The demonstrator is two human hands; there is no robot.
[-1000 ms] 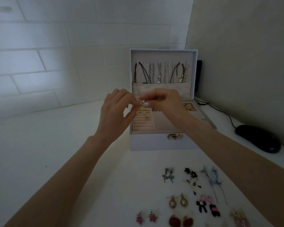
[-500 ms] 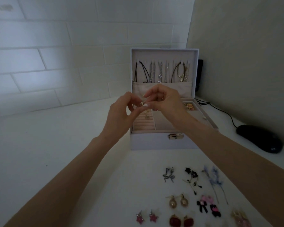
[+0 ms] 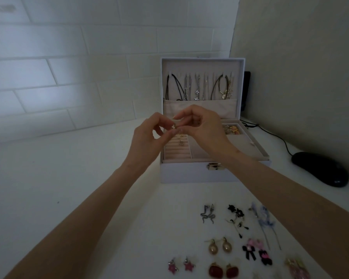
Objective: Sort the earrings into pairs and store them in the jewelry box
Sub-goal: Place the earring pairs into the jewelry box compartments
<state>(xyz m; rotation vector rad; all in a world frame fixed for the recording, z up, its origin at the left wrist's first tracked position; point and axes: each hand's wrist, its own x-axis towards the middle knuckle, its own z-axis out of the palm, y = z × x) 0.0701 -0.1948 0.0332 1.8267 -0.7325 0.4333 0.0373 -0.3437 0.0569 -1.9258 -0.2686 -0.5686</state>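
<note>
A white jewelry box (image 3: 189, 175) stands open on the table, necklaces hanging in its lid. Above its left ring-roll section, my left hand (image 3: 146, 140) and my right hand (image 3: 204, 127) meet and together pinch a small silver earring (image 3: 173, 126) between their fingertips. A few small earrings (image 3: 181, 142) sit in the ring rolls below. Paired earrings lie on the table in front: grey snakes (image 3: 208, 214), black flowers (image 3: 237, 217), blue drops (image 3: 263, 220), pearl pair (image 3: 220, 246), pink-black bows (image 3: 257, 252), pink stars (image 3: 180, 265), red squares (image 3: 223, 270).
A black computer mouse (image 3: 319, 171) with its cable lies at the right by the wall. Colourful jewelry (image 3: 232, 129) fills a rear right compartment of the box. A tiled wall stands behind, and a plain wall closes the right side.
Both hands have shifted slightly left and up over the box while still holding the small earring together; my left fingers have curled in closer to it.
</note>
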